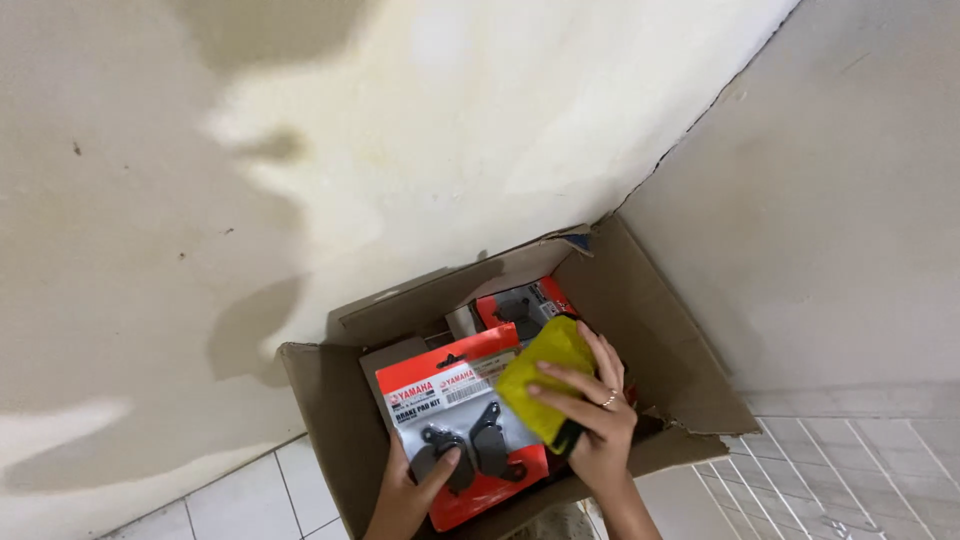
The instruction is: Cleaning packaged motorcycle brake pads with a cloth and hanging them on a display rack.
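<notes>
— Where was the red blister pack [462, 425] sitting, and who had hold of it?

— It lay at the near left of the open cardboard box [660, 330], tilted up over the box's front edge. The left hand [412, 492] gripped its near edge from below, thumb pressed onto the clear front over the two dark parts. The right hand [590, 415] had its fingers closed flat over a yellow cloth [545, 375], pressing it against the pack's right side.

— How would it handle?

— Stiff card back, slick plastic front — probably slippery under the thumb, and I judged the dark metal-looking parts made it heavier than it looked. The card edges seemed the safest hold. A second red pack [525, 305] stood farther back, against the stained wall [300, 150].
</notes>
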